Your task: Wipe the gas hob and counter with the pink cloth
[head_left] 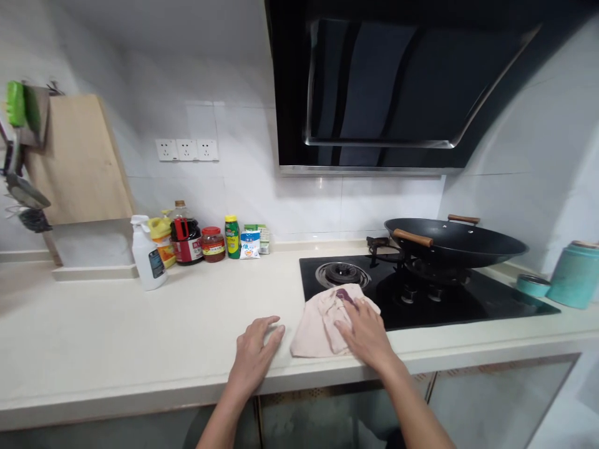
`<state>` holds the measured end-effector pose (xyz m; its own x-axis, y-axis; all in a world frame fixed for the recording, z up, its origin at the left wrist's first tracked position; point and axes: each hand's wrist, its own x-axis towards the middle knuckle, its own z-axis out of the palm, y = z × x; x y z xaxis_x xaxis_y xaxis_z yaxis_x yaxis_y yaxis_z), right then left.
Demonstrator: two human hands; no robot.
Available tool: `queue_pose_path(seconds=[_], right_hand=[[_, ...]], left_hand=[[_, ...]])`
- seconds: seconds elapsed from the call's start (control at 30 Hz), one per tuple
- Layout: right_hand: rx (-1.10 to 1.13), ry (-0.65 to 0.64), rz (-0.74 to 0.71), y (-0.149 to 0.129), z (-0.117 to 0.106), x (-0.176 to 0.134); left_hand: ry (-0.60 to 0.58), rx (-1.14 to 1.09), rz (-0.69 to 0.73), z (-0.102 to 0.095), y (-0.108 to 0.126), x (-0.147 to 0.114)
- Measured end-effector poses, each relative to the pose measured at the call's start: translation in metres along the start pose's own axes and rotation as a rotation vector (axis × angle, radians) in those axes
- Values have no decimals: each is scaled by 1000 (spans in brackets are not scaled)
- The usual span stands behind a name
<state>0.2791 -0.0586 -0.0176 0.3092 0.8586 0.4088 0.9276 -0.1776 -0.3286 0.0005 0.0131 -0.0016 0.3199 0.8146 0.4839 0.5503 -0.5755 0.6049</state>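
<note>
A pale pink cloth [314, 325] with a dark purple patch lies partly on the white countertop [201, 330] and partly over the front left corner of the black gas stove [472, 305]. On top of the cloth rests my right hand [365, 330], fingers spread and pressed flat against it. Left of the cloth, my left hand [255, 349] hovers at or touches the counter near its front edge, thumb and fingers apart, holding nothing. Just behind the cloth is the stove's left burner [342, 274].
A black wok [461, 246] with wooden handles sits on the right burner. Along the wall stand a white spray bottle [148, 255], a dark sauce bottle [186, 240], a red-lidded jar [213, 244] and a green shaker [231, 237]. Teal containers [573, 277] are far right; a range hood [384, 87] hangs above.
</note>
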Motion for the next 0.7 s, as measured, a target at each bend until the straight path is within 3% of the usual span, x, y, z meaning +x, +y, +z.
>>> queue_pose_path(seconds=[0.2,0.33,0.43,0.53,0.63,0.7], right_hand=[[129,-237,-271,-93,10,-10],[318,-281,-442,-118,16,-18],[515,-202,-477,-105,11,-19],[646,-14,-396,-69,3,-18],[539,315,-257,-17,-3,-17],[402,442,-188,17,-2,-20]], left_hand=[[73,-3,-21,4,-4,-1],[61,116,-23,2,0,-5],[-12,266,17,-5,10,-6],[-108,389,119,-15,21,-4],[-163,478,119,-21,29,0],[-185,515,47,-17,31,2]])
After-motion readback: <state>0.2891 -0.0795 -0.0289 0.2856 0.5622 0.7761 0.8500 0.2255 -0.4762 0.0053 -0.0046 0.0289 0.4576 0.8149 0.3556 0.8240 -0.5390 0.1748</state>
